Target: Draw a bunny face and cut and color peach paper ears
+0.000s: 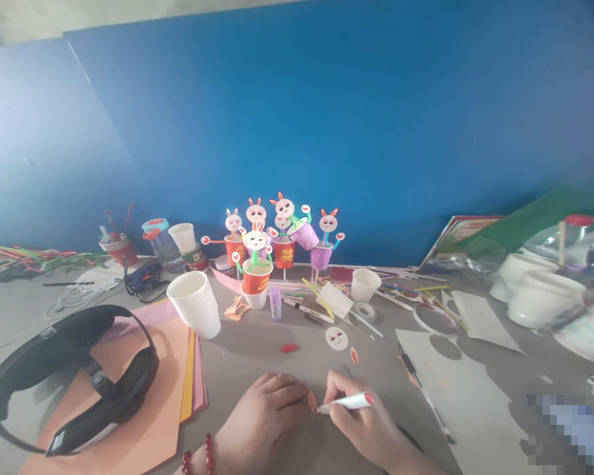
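Note:
My right hand (359,422) grips a white marker (349,402) with a red end, its tip at the edge of a small orange paper ear (313,400). The fingers of my left hand (272,412) are bent together and press that ear against the table. Beyond my hands lie a second paper ear (354,355) with a red middle and a round paper face (336,338) with drawn features. A red marker cap (289,348) rests loose on the table. Several paper-cup rabbits, such as one on a red cup (256,280), stand at the back.
Stacked white paper cups (194,303) stand at left, near orange paper sheets (153,422) and a black headset (99,376). On the right are cut white paper (455,382), a pen (428,389) and a roll of tape (364,311). A blue panel (327,119) rises behind.

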Tool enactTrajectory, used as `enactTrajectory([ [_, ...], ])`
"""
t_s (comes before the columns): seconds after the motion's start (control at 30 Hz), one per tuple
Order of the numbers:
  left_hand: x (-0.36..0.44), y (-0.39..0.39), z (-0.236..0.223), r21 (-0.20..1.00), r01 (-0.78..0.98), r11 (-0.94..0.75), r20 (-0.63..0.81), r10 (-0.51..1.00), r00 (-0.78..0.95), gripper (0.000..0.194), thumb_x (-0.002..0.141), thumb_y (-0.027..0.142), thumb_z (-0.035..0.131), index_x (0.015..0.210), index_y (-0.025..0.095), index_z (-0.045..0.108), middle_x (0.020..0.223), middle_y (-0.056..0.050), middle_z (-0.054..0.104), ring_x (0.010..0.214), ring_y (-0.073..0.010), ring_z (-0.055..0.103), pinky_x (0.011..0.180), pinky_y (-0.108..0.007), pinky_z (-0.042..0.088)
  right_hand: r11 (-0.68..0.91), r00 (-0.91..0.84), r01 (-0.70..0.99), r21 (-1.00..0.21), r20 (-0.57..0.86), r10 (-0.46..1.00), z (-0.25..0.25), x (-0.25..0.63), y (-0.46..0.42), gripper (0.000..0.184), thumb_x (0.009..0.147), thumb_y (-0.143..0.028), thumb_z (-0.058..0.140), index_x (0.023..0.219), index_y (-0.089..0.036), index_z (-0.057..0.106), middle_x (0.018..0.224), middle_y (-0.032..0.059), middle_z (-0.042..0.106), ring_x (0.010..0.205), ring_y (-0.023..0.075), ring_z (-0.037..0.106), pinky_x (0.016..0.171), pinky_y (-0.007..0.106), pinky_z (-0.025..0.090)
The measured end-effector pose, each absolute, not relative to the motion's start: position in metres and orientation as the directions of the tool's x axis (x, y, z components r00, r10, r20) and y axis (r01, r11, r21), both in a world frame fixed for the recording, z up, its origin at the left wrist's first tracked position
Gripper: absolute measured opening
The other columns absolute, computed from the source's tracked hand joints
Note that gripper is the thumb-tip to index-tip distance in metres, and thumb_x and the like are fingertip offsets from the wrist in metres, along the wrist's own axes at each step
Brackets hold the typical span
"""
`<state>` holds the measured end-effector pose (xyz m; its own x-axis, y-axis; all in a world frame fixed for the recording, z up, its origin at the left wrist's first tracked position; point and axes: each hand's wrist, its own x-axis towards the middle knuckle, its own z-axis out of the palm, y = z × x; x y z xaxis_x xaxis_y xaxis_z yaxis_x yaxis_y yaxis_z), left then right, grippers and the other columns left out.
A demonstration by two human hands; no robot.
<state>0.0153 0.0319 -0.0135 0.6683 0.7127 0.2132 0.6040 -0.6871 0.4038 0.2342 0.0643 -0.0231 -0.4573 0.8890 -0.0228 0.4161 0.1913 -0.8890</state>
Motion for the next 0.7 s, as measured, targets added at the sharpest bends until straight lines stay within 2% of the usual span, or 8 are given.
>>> enactTrajectory([
  [0.3, 0.0140, 0.0317, -0.0131, 0.393, 0.612, -0.686, 0.212, 0.716, 0.666, 0.031, 0.095, 0.012, 0.040, 0.114, 0.022, 0.063, 0.124, -0.004, 0.070, 0.114, -0.0240, 0.061, 0.091, -0.039, 0.050, 0.191, -0.445, 0.408, -0.893, -0.012, 0.896, -0.0252, 0.2356, 0.0645, 0.012, 0.071, -0.019, 0.044, 0.064, -0.026, 0.036, 0.056, -0.0085, 0.032, 0.055, 0.0133, 0.032, 0.053, 0.027, 0.025],
  [0.57, 0.0156, 0.0308, -0.0122, 0.400, 0.611, -0.683, 0.210, 0.717, 0.665, 0.036, 0.094, 0.011, 0.044, 0.123, 0.024, 0.061, 0.130, -0.002, 0.069, 0.116, -0.0235, 0.061, 0.095, -0.040, 0.050, 0.227, -0.443, 0.399, -0.888, 0.030, 0.896, -0.0280, 0.2359, 0.0660, 0.017, 0.085, -0.026, 0.046, 0.070, -0.026, 0.039, 0.058, -0.0089, 0.034, 0.056, 0.0134, 0.034, 0.054, 0.026, 0.029],
  [0.7, 0.0157, 0.0314, -0.0122, 0.407, 0.610, -0.680, 0.205, 0.719, 0.665, 0.037, 0.093, 0.010, 0.044, 0.123, 0.024, 0.061, 0.129, -0.003, 0.069, 0.115, -0.0238, 0.061, 0.094, -0.039, 0.051, 0.242, -0.454, 0.425, -0.872, 0.027, 0.891, -0.0273, 0.2348, 0.0672, 0.018, 0.087, -0.029, 0.046, 0.070, -0.026, 0.038, 0.060, -0.0084, 0.036, 0.057, 0.0141, 0.036, 0.056, 0.026, 0.031],
])
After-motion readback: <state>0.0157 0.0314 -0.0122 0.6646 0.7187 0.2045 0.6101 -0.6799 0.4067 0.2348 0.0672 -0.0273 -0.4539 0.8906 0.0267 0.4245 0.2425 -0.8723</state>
